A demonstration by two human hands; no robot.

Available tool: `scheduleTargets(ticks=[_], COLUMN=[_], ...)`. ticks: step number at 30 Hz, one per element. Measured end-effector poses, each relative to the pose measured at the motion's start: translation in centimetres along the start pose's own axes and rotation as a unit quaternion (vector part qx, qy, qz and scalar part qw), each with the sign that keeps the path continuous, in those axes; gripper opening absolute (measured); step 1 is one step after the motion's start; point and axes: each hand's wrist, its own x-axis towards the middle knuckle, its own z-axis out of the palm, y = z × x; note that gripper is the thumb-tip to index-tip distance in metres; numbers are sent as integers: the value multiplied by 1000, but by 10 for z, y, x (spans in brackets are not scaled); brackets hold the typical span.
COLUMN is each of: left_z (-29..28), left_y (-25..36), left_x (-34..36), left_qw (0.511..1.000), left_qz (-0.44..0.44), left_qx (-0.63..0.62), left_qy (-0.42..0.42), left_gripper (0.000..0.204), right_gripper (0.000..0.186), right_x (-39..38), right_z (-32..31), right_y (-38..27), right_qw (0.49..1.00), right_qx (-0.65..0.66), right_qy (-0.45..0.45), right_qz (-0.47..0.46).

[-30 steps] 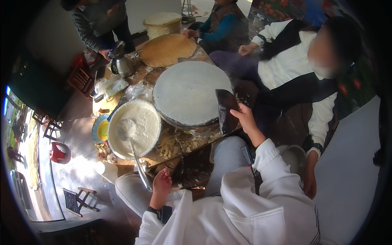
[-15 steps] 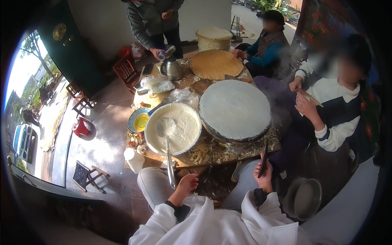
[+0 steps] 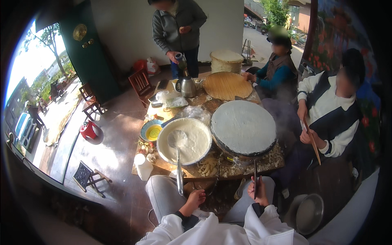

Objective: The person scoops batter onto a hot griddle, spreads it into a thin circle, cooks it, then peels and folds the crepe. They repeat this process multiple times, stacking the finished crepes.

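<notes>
My right hand [image 3: 258, 191] grips a dark flat scraper [image 3: 255, 171], held on edge below the round griddle [image 3: 242, 125], whose top has a pale layer. My left hand [image 3: 196, 200] is loosely curled with nothing visible in it, right of the handle of a ladle [image 3: 179, 175]. The ladle's head lies in a large bowl of cream batter [image 3: 195, 143]. Left of that are a blue bowl with yellow liquid [image 3: 153, 132] and a white container [image 3: 143, 167], on the wooden table [image 3: 271, 160] scattered with scraps.
A person [image 3: 328, 110] at right holds a wooden paddle [image 3: 313, 145]; another [image 3: 277, 69] sits by a woven mat [image 3: 226, 84] and pale stack [image 3: 226, 62]. A standing person [image 3: 177, 28] holds a flask over a kettle [image 3: 188, 87]. Stools [image 3: 87, 179], chairs [image 3: 139, 85] and a pot [image 3: 309, 213] surround the table.
The view has swung up and right. My right hand has left the griddle's edge and lowered with the scraper upright. The person at right has raised both hands, now holding the paddle.
</notes>
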Motion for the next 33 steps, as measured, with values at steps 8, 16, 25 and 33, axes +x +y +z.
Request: scheduleTargets(ticks=[8, 16, 25, 33], left_z=[-2, 1, 5, 7], left_y=[-4, -8, -15, -17], left_x=[2, 4, 16, 17], left_qw=[999, 998, 996, 995], left_qz=[-3, 4, 21, 28], left_qx=[28, 59, 86, 95], left_qy=[-19, -13, -12, -8], left_gripper=[17, 20, 26, 25], right_gripper=[55, 53, 45, 44], right_x=[-3, -1, 3, 1], right_z=[5, 6, 9, 12], right_y=[3, 3, 2, 5], right_qw=[1000, 1000, 988, 987], right_qx=[19, 2, -108, -105], right_qy=[-3, 21, 107, 116], right_qz=[-8, -13, -27, -27])
